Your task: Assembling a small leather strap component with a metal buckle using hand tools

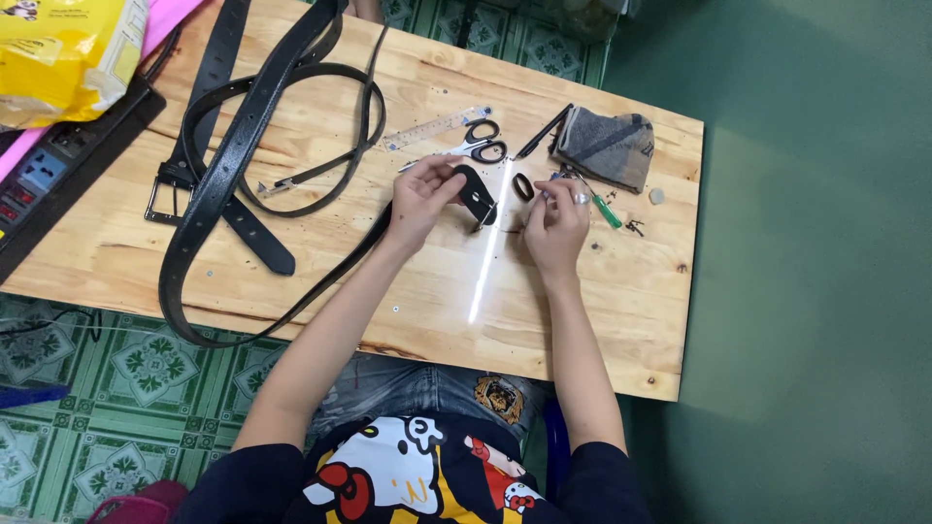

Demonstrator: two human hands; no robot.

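My left hand (422, 199) grips the folded end of a black leather belt (475, 192) near the middle of the wooden table (291, 262), and the belt's strap trails off to the left. My right hand (561, 218), with a ring on one finger, pinches something very small just right of a loose black belt loop (523, 186). What the fingers pinch is too small to tell. A green-handled screwdriver (604, 208) lies beside my right hand.
Black-handled scissors (478, 146), a clear ruler (437, 127) and a black pen (542, 132) lie behind my hands. A grey fabric pouch (605, 146) sits far right. Other black belts (238, 146) coil at the left. A power strip (39, 175) and yellow bag (63, 53) lie far left.
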